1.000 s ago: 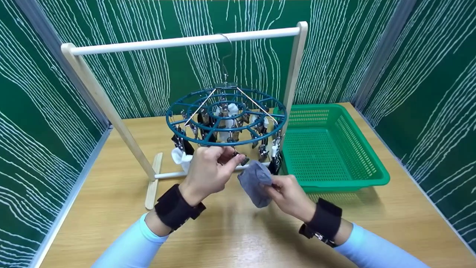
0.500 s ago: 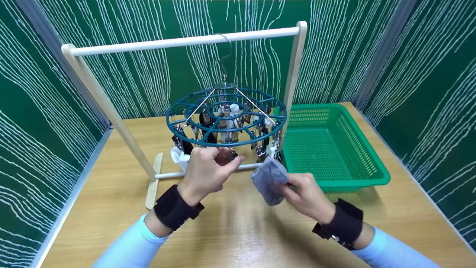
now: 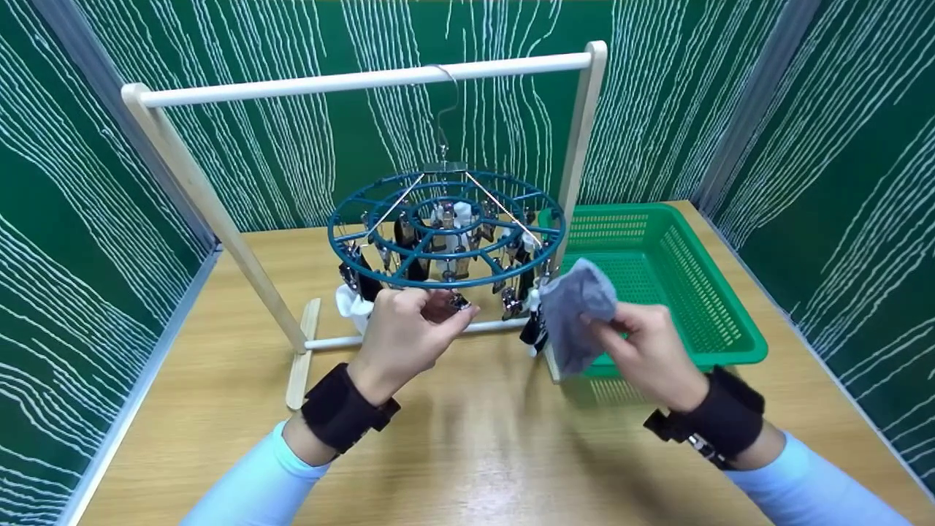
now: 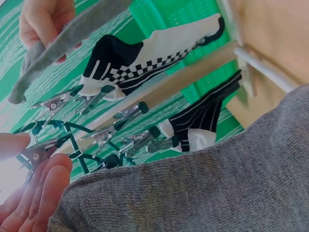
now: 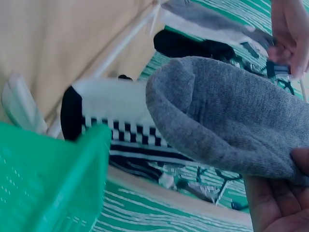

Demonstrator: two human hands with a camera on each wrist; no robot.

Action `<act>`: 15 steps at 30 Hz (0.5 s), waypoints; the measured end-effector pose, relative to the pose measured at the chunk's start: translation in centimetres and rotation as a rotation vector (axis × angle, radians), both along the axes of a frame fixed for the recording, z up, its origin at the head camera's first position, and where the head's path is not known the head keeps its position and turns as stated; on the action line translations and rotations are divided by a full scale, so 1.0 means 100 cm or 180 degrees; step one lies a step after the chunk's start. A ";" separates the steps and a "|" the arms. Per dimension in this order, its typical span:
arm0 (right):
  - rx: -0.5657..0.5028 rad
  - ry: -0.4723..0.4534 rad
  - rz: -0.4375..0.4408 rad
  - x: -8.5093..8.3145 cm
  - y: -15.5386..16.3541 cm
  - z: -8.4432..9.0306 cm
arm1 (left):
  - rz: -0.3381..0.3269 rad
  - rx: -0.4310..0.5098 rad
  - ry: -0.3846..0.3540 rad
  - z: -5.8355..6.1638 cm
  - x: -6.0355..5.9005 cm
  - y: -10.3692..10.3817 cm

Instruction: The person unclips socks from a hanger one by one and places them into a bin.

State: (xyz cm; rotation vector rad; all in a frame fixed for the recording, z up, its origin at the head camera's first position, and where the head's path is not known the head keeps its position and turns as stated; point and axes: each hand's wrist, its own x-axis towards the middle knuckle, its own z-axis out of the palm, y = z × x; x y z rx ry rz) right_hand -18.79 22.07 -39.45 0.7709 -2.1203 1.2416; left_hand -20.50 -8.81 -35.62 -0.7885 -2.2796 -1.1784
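Observation:
My left hand [image 3: 405, 332] pinches a metal clip [image 3: 459, 301] at the front edge of the round blue-green clip hanger [image 3: 453, 282]. A grey sock [image 4: 203, 188] fills the lower part of the left wrist view, close beside those fingers; in the head view it is hidden. Off to the right, my right hand [image 3: 650, 351] holds another grey sock [image 3: 573, 314] between thumb and fingers, raised in front of the green basket. Near it, a black and white checkered sock [image 4: 164, 46] and a black striped sock [image 4: 203, 116] hang from clips.
A wooden rack [image 3: 197, 183] with a white top bar [image 3: 307, 86] carries the hanger by its hook. Several other black and white socks hang beneath the ring. The green plastic basket [image 3: 730, 321] stands on the table at the right, behind the right hand.
My right hand has moved right and up, carrying its grey sock away from the left hand toward the hanger's right side. The left hand stays at the clip.

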 end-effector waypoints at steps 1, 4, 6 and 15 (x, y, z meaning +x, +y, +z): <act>0.0014 -0.0032 -0.0046 -0.001 0.002 0.004 | 0.0000 -0.0006 -0.0001 0.000 0.000 0.000; 0.0036 0.0013 -0.0199 -0.004 0.008 0.012 | -0.0004 -0.0022 -0.0029 0.001 0.000 0.000; 0.0056 0.0035 -0.0293 -0.008 0.012 0.017 | -0.0005 -0.0024 -0.0056 0.001 0.000 0.000; -0.0068 -0.0128 -0.0636 -0.029 0.026 0.040 | 0.0024 -0.0037 -0.0058 0.000 -0.001 -0.002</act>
